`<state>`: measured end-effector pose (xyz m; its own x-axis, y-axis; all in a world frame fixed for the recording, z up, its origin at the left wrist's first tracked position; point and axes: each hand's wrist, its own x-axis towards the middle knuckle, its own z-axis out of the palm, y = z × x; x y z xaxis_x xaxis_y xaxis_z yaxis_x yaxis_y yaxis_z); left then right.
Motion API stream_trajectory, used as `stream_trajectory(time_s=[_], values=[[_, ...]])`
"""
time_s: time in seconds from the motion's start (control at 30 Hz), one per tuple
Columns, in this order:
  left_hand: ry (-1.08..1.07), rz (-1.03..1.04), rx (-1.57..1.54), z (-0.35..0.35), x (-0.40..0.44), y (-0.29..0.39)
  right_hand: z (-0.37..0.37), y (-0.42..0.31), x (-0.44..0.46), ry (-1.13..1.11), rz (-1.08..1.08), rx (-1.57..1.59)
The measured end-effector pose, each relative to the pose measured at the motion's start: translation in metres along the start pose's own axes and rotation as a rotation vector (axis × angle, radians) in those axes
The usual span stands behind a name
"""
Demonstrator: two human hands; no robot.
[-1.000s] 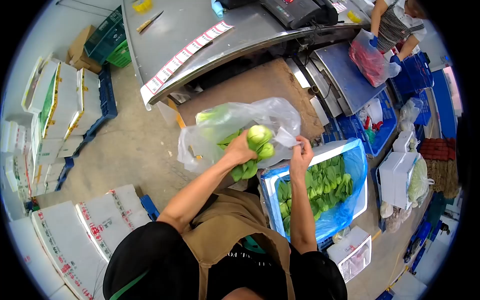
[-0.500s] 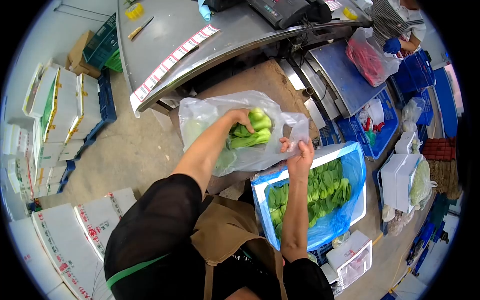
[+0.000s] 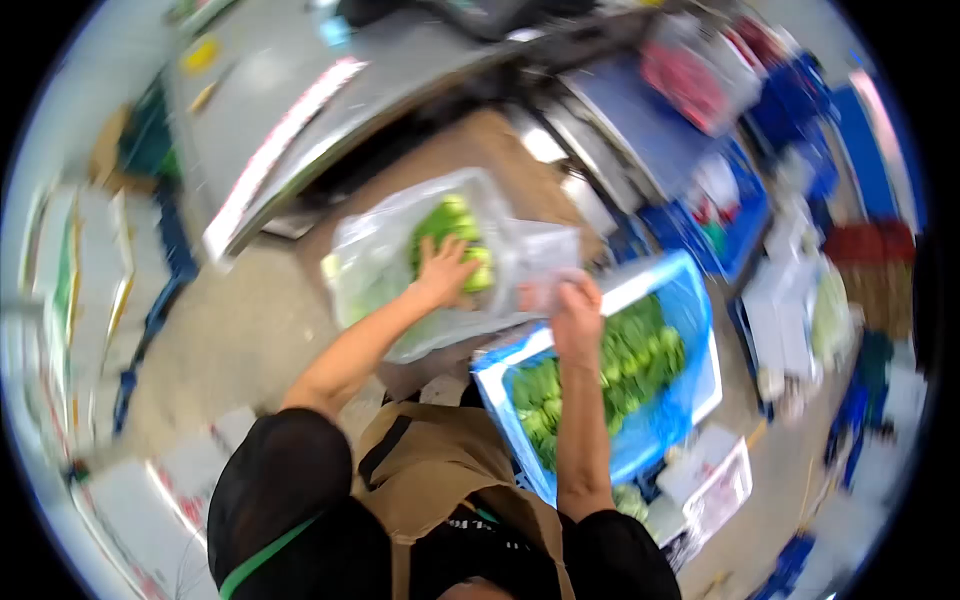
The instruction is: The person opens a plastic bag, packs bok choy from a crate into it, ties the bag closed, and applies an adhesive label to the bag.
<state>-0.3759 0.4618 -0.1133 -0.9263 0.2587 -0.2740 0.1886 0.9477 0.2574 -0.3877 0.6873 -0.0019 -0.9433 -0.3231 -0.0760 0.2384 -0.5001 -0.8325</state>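
A clear plastic bag lies on a brown board in front of me, with green bok choy inside. My left hand rests on the bok choy in the bag, its fingers spread. My right hand pinches the bag's edge at its right side. Just below my right hand is a white foam box lined with blue plastic, filled with rows of more bok choy. The picture is blurred by motion.
A metal table with a label strip stands beyond the board. A blue-topped platform holds a bag of red goods. Blue crates stand at right. White foam boxes are stacked at left.
The view has shifted. My left hand has gone from gripping bok choy to lying spread on it inside the bag. My right hand still holds the bag's edge. The person at upper right is no longer visible.
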Motion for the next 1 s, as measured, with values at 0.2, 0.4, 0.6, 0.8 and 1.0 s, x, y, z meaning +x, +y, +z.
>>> stream_trajectory(time_s=[0.2,0.4,0.6,0.8,1.0], values=[[0.292,0.235,-0.229,0.069,0.021,-0.002,-0.002,-0.01,-0.025,-0.075,0.014,-0.036],[-0.272,-0.078,0.405,0.101,0.027,-0.008,-0.077,-0.032,-0.056,0.067,-0.188,-0.386],[-0.295,-0.178,0.519,0.07,0.027,-0.025,-0.383,-0.004,-0.062,0.877,-0.069,-1.689],[0.037,-0.097,0.132,0.048,0.01,-0.027,-0.538,0.042,-0.097,0.775,0.854,-2.193],[0.123,-0.167,-0.005,0.014,-0.03,0.004,-0.431,-0.026,-0.113,0.772,0.266,-1.519]])
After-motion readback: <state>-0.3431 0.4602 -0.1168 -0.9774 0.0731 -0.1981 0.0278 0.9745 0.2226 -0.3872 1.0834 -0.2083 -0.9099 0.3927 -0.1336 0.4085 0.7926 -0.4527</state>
